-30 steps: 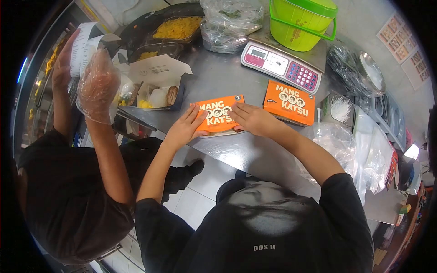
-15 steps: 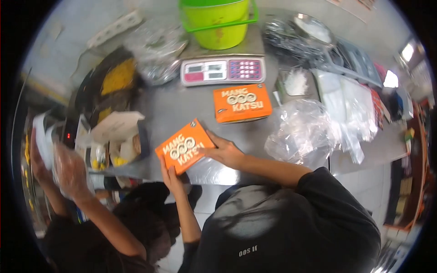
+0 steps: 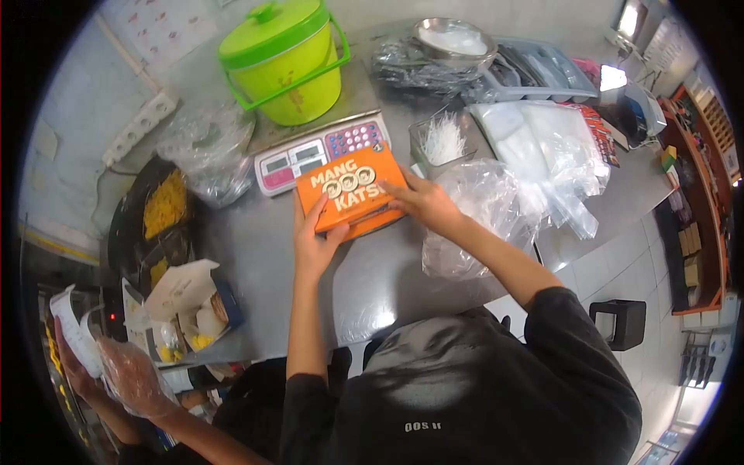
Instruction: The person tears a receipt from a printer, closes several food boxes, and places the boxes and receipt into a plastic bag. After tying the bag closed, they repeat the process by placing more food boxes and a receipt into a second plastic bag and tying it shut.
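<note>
A closed orange box (image 3: pixel 350 183) is held between both hands over the metal table (image 3: pixel 283 298), its printed lid facing up, directly above a lower orange box (image 3: pixel 373 226) whose near edge shows beneath it; whether the two touch is hard to tell. The left hand (image 3: pixel 313 246) is partly closed on the left end of the upper box, one fingertip over the lid, another finger along the side and the thumb at the near edge. The right hand (image 3: pixel 431 204) grips the near right corner, its fingers slightly bent and reaching onto the lid, the thumb lower at the edge. Just beyond the box is a scale (image 3: pixel 290 164), with a green lidded bucket (image 3: pixel 293 87) behind it. A tray of white strips (image 3: pixel 443 141) and a crumpled clear bag (image 3: pixel 474 232) lie to the right. Well to the left, an open food carton (image 3: pixel 183 290) sits near a co-worker's plastic-gloved hand (image 3: pixel 133 377), beside white paper (image 3: pixel 79 335).
</note>
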A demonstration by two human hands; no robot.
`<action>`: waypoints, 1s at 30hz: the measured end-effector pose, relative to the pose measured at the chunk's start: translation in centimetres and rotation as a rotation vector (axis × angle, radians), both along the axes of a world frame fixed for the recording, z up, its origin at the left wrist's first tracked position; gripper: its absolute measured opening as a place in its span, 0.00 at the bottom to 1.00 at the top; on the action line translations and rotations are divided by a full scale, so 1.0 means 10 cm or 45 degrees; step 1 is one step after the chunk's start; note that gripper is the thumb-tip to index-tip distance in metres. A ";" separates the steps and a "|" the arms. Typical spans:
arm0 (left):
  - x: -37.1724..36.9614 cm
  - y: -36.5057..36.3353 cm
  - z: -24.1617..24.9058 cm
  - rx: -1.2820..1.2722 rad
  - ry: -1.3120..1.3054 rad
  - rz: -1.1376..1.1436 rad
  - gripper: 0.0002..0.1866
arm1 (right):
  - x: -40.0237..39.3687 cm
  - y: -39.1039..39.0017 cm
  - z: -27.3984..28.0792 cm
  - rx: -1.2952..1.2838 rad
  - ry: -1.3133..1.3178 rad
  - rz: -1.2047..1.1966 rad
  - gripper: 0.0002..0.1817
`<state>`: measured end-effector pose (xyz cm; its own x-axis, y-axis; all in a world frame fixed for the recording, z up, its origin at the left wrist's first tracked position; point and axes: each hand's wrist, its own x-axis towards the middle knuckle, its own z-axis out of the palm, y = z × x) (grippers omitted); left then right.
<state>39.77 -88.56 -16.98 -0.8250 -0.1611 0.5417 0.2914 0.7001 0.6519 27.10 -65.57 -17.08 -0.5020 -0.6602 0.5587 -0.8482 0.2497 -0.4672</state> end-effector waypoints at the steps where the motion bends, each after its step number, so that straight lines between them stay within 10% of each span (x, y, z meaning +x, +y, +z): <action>1: -0.03 -0.05 -0.04 0.012 0.013 -0.030 0.36 | -0.01 0.03 0.00 0.010 -0.005 0.011 0.27; 5: 0.07 -0.17 -0.30 0.308 -0.132 -0.106 0.44 | 0.04 0.08 0.06 -0.070 -0.581 0.170 0.34; 8: 0.04 -0.12 -0.56 0.566 -0.167 -0.160 0.51 | 0.08 0.00 -0.06 -0.056 -0.385 0.059 0.40; 17: 0.08 -0.21 -0.25 -0.105 -0.091 0.079 0.49 | -0.10 0.04 0.05 0.196 -0.312 0.113 0.41; 30: 0.10 -0.31 -0.25 -0.033 -0.142 -0.036 0.44 | -0.25 0.03 0.00 0.222 -0.051 0.221 0.43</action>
